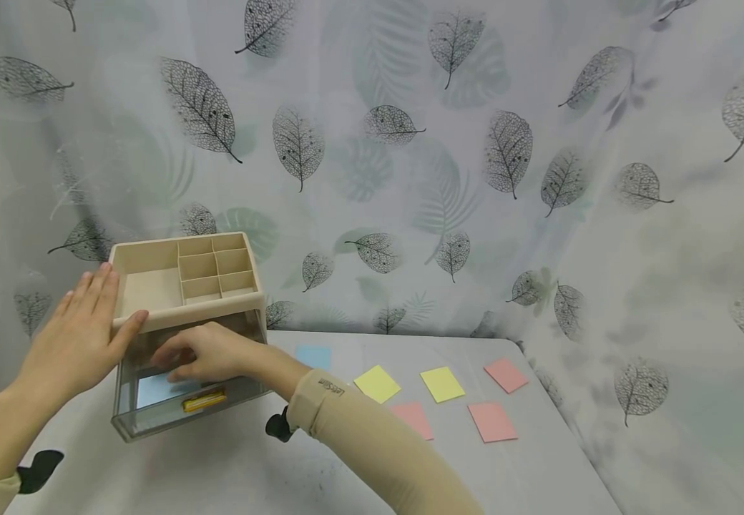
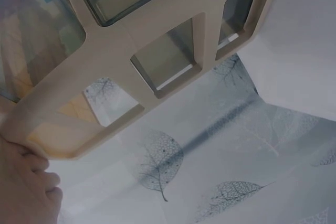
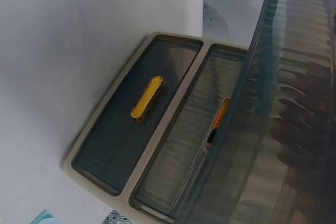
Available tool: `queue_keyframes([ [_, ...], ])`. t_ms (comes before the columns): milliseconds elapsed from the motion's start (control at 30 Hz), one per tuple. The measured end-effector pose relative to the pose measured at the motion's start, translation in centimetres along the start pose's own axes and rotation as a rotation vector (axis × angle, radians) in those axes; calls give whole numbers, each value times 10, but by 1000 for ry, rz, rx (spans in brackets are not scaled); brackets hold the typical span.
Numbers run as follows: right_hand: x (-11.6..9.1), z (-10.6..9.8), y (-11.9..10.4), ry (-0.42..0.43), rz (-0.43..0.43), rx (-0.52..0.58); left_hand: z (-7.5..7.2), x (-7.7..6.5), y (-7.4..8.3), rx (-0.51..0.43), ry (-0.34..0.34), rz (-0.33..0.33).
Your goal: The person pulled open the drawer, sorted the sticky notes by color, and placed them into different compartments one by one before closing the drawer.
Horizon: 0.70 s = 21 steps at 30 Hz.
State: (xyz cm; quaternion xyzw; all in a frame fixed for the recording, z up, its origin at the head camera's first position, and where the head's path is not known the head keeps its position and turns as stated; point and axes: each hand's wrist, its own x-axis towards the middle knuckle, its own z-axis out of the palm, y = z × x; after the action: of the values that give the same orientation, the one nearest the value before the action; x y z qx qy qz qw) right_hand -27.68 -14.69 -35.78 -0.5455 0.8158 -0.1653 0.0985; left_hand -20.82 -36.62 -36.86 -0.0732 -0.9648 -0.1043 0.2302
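A cream desk organizer (image 1: 188, 313) stands at the left, its clear top drawer (image 1: 172, 423) pulled out. Along the organizer's left upper edge rests my left hand (image 1: 82, 340), fingers straight and thumb spread onto the front rim. My right hand (image 1: 217, 352) reaches into the drawer with bent fingers, thumb and index apart and nothing visible between them. Beneath it, a light blue sticky note (image 1: 153, 390) lies in the drawer. The drawer has a yellow handle (image 1: 204, 400). In the right wrist view, lower drawers (image 3: 118, 129) are closed.
On the white table (image 1: 475, 472) to the right lie another blue sticky note (image 1: 312, 356), two yellow notes (image 1: 377, 384) and three pink notes (image 1: 492, 422). Divided compartments (image 1: 217, 265) form the organizer's top. A leaf-patterned curtain (image 1: 359, 193) hangs behind the table.
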Motion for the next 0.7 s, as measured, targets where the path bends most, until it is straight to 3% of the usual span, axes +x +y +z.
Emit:
queue_keyframes([
  [267,-14,-7,-7,64,-40,55,0,0,-1,0,-4,1],
  [700,-44,-11,0,280,-131,163,1,1,-1,1,5,2],
])
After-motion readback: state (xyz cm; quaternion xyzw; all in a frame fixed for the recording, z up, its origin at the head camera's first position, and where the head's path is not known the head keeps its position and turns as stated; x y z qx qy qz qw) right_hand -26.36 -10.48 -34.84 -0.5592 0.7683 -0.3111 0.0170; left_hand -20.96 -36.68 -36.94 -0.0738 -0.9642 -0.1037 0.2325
